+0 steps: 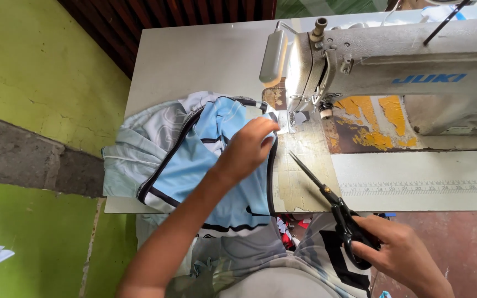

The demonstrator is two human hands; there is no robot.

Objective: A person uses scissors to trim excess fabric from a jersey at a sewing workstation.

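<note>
Nearest you is your own lap, where the grey printed cloth (282,265) hangs off the bench (194,60) edge, in front of the sewing machine (393,72), which I'll use as the landmark. The bench runs under and to the left of the machine. The pale blue garment (194,149) with dark piping lies bunched just left of the machine's needle end, part of it draping down toward you. Your left hand (249,149) rests on that garment, fingers curled down and pinching the fabric close beside the presser foot (292,117). Your right hand (398,251), in front of the machine, has its fingers through the black handles of the scissors (332,201); the blades look closed or nearly so, tips pointing up toward the needle plate and your left fingertips. That is the risk: the points lie near both your fingers and the piping, so a quick push forward could nick skin or snip the seam edge. The draped weight could also drag the garment off line under the foot.
</note>
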